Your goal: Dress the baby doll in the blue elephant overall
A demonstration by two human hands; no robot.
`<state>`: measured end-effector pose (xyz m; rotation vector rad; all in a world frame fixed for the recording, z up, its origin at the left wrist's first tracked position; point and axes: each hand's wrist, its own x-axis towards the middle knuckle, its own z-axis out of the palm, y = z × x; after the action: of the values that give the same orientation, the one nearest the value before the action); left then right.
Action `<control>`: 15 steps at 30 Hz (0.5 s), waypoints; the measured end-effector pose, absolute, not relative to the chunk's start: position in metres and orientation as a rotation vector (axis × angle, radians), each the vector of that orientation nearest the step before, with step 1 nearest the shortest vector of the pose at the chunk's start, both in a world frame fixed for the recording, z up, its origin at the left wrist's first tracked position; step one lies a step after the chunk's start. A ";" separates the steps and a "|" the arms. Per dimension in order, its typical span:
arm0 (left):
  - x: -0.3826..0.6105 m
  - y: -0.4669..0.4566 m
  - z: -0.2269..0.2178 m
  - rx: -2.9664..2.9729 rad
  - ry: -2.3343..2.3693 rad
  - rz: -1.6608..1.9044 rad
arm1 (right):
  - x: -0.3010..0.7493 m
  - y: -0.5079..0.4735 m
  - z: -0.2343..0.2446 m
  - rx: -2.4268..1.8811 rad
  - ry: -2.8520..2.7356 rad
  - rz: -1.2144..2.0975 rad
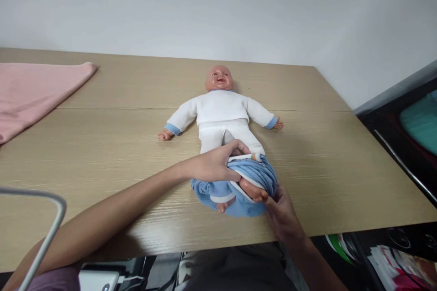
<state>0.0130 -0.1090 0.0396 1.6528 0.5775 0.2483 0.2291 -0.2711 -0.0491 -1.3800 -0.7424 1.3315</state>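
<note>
A baby doll (pixel 222 107) in a white top and white trousers lies on its back, head away from me and arms spread. Blue pants with white trim (pixel 256 172) are bunched around its lower legs. My left hand (pixel 218 162) is closed on the gathered blue cloth at one leg, thumb below and fingers above. At that leg's bare foot (pixel 251 189), my right hand (pixel 284 213) grips with its thumb by the toes; its other fingers are partly hidden behind the blue cloth. The doll's other foot (pixel 225 204) pokes out of a white-edged cuff.
A pink cloth (pixel 37 93) lies at the left of the wooden table (pixel 136 132). A grey metal rod (pixel 51 232) bends across the lower left. Below the front edge are a white device (pixel 98 279) and papers (pixel 392 266). A dark object (pixel 403 132) stands at right.
</note>
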 end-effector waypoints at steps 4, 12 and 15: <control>0.014 -0.107 0.037 1.769 0.623 0.252 | 0.227 -0.268 -0.047 -1.373 -0.818 1.219; 0.009 -0.100 0.035 1.799 0.607 0.230 | 0.237 -0.248 -0.027 -1.340 -1.013 1.100; 0.008 -0.098 0.035 1.723 0.557 0.243 | 0.252 -0.239 -0.020 -1.355 -1.166 1.149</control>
<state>0.0084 -0.0982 0.0348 1.7228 0.5575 0.2432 0.2521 -0.2387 -0.0196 -1.3546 -1.1659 1.1488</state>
